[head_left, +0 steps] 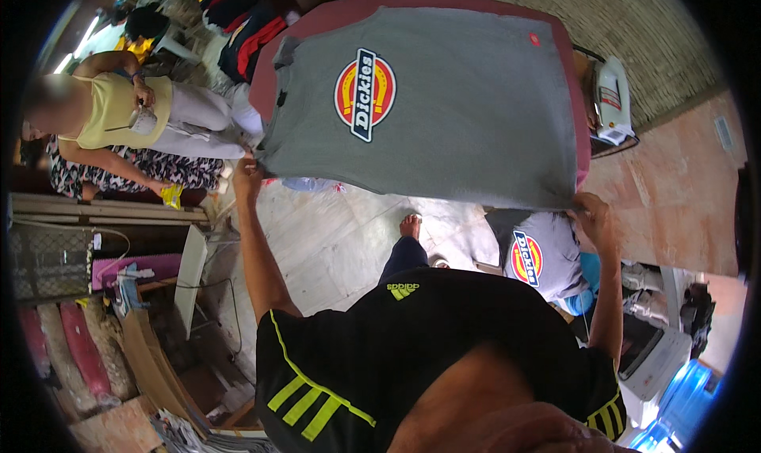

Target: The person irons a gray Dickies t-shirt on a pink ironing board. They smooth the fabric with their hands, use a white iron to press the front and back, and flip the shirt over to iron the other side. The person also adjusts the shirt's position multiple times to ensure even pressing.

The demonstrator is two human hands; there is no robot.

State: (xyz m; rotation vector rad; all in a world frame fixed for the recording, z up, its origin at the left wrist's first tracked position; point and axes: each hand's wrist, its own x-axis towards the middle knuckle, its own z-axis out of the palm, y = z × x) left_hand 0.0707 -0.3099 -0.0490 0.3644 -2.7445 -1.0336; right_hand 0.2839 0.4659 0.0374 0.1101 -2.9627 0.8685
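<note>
A grey shirt (468, 104) is spread on a padded maroon board (349, 7), with its neck end to the left and its hem to the right. A round red, yellow and black emblem is printed on it. At the near left corner, my left hand (247, 175) is closed on the cloth, its fingertips partly hidden. My right hand (593, 212) pinches the near right corner by the hem. Between my hands, the shirt's near edge runs almost straight and hangs along the board's edge.
A white iron (612, 100) rests on a stand at the board's right end. Below my right hand lies another grey printed garment (533, 251). To the left, a person in a yellow top (127, 108) holds a metal pot (143, 122). A white panel (190, 275) stands lower left.
</note>
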